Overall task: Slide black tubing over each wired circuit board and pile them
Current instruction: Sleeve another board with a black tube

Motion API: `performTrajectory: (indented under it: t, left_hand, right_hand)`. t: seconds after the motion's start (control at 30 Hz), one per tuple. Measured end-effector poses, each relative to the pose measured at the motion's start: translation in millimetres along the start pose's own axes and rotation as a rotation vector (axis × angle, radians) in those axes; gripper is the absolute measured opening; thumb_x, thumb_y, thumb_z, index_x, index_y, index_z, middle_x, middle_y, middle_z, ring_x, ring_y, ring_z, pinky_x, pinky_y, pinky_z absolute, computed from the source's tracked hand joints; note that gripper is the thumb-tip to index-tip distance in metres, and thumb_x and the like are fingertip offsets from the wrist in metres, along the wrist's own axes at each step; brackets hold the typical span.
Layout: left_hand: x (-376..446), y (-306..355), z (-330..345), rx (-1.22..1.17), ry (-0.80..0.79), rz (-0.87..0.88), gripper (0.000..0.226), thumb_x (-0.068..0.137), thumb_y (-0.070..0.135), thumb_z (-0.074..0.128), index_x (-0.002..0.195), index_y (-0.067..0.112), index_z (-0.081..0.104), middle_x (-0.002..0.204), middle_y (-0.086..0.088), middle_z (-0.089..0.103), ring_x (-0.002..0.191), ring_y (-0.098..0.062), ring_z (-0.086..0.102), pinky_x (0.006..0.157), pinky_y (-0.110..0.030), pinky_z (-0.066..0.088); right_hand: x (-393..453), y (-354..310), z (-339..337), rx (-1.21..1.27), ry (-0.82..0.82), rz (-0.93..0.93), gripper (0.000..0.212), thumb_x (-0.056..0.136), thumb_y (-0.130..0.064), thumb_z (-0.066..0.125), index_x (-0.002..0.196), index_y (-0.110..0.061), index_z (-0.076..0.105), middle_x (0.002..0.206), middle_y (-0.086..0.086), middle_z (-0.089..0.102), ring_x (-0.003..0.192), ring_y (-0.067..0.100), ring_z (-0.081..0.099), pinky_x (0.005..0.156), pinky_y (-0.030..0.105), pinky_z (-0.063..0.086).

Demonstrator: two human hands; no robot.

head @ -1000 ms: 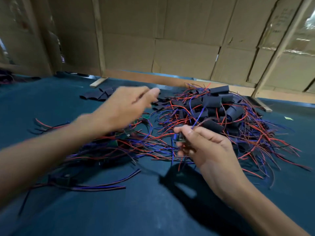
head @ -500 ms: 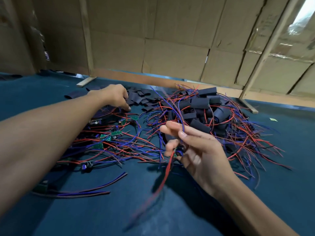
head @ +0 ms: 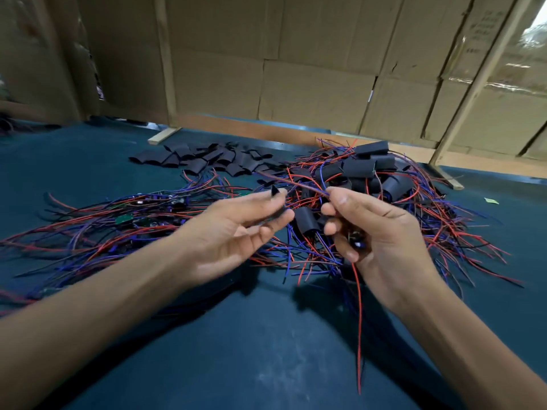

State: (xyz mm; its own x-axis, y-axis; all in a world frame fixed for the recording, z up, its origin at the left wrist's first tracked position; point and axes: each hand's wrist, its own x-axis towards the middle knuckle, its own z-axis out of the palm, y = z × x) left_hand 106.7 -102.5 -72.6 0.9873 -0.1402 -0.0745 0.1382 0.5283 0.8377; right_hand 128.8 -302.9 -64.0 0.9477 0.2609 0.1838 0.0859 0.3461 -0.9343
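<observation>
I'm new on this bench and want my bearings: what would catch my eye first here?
First, the two hands near the middle: the left hand pinches a piece of black tubing, the right hand grips a wired circuit board. Behind the right hand sits the pile of sleeved boards, bristling with red and blue wires. Loose tubing pieces lie at the far left of it on the blue table.

Matt black tubing [head: 276, 207], teal cloth table [head: 266, 350], brown cardboard wall [head: 316, 87].
</observation>
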Motion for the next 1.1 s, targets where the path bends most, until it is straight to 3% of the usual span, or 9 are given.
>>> performTrajectory:
  t: [0.07, 0.17, 0.23, 0.3, 0.43, 0.77, 0.9, 1.03, 1.1]
  left_hand:
    - [-5, -6, -1, 0.094, -0.019, 0.082, 0.042, 0.069, 0.009, 0.077, 0.11, 0.005, 0.073, 0.1, -0.003, 0.074, 0.1, -0.021, 0.071, 0.059, -0.014, 0.05]
    - [-9, -8, -8, 0.503, 0.051, 0.303, 0.03, 0.077, 0.017, 0.08, 0.106, 0.017, 0.076, 0.094, -0.004, 0.077, 0.076, -0.026, 0.068, 0.056, -0.025, 0.053]
    - [-11, -10, -17, 0.862, 0.129, 0.511, 0.024, 0.082, 0.027, 0.08, 0.106, 0.025, 0.077, 0.096, 0.001, 0.075, 0.061, -0.013, 0.067, 0.053, -0.027, 0.055]
    - [-10, -13, -24, 1.055, 0.178, 0.691, 0.025, 0.086, 0.026, 0.077, 0.111, 0.025, 0.076, 0.1, 0.009, 0.072, 0.063, 0.001, 0.064, 0.052, -0.021, 0.055]
    - [-8, -16, -25, 1.077, 0.248, 0.741, 0.021, 0.089, 0.024, 0.075, 0.11, 0.022, 0.075, 0.099, 0.016, 0.074, 0.074, 0.007, 0.064, 0.066, -0.017, 0.055]
    - [-12, -17, -26, 1.319, 0.204, 0.865, 0.03, 0.089, 0.02, 0.076, 0.118, 0.015, 0.073, 0.107, 0.008, 0.074, 0.097, 0.0, 0.066, 0.088, -0.019, 0.05]
    - [-16, -14, -23, 1.651, 0.185, 1.036, 0.028, 0.092, 0.031, 0.069, 0.115, 0.015, 0.075, 0.1, 0.005, 0.075, 0.094, -0.024, 0.066, 0.081, -0.043, 0.051]
    - [-22, -14, -14, 1.794, 0.121, 1.232, 0.02, 0.096, 0.024, 0.059, 0.098, 0.015, 0.077, 0.083, 0.004, 0.072, 0.084, -0.026, 0.067, 0.071, -0.042, 0.046]
    - [-24, -12, -15, 1.766, 0.107, 1.236, 0.02, 0.094, 0.019, 0.057, 0.093, 0.013, 0.077, 0.08, 0.002, 0.072, 0.08, -0.025, 0.068, 0.07, -0.043, 0.048]
  right_hand:
    - [0, 0, -2, -0.013, 0.025, -0.014, 0.017, 0.076, -0.019, 0.075, 0.088, -0.009, 0.081, 0.084, 0.011, 0.075, 0.059, 0.014, 0.064, 0.037, 0.019, 0.031]
    - [-1, 0, -3, -0.035, 0.042, -0.041, 0.016, 0.075, -0.018, 0.076, 0.087, -0.008, 0.08, 0.083, 0.012, 0.074, 0.057, 0.015, 0.062, 0.037, 0.019, 0.03]
    - [-1, -1, -4, -0.065, 0.03, -0.088, 0.011, 0.077, -0.015, 0.074, 0.084, -0.007, 0.079, 0.078, 0.013, 0.071, 0.054, 0.016, 0.058, 0.037, 0.019, 0.028]
    - [-2, -4, -5, -0.101, 0.043, -0.153, 0.007, 0.082, -0.008, 0.072, 0.077, -0.009, 0.077, 0.07, 0.011, 0.068, 0.051, 0.016, 0.055, 0.036, 0.018, 0.026]
    - [-4, -7, -8, -0.279, 0.131, -0.325, 0.022, 0.088, -0.003, 0.07, 0.07, -0.016, 0.074, 0.058, 0.008, 0.062, 0.043, 0.011, 0.046, 0.038, 0.018, 0.028]
    - [-9, -2, -7, -0.452, 0.091, -0.413, 0.007, 0.08, -0.009, 0.073, 0.074, -0.012, 0.073, 0.058, -0.001, 0.062, 0.049, 0.004, 0.047, 0.05, 0.014, 0.037]
    - [-12, 5, -2, -0.524, -0.088, -0.414, 0.016, 0.084, 0.003, 0.075, 0.078, -0.011, 0.074, 0.061, -0.012, 0.065, 0.054, 0.001, 0.051, 0.056, 0.012, 0.04]
    - [-15, 13, 6, -0.533, -0.264, -0.282, 0.015, 0.083, -0.005, 0.076, 0.093, -0.015, 0.071, 0.078, -0.004, 0.067, 0.069, 0.006, 0.058, 0.066, 0.02, 0.046]
    - [-13, 13, 7, -0.532, -0.29, -0.158, 0.034, 0.076, -0.006, 0.07, 0.107, -0.019, 0.064, 0.095, 0.003, 0.062, 0.082, 0.013, 0.062, 0.072, 0.032, 0.051]
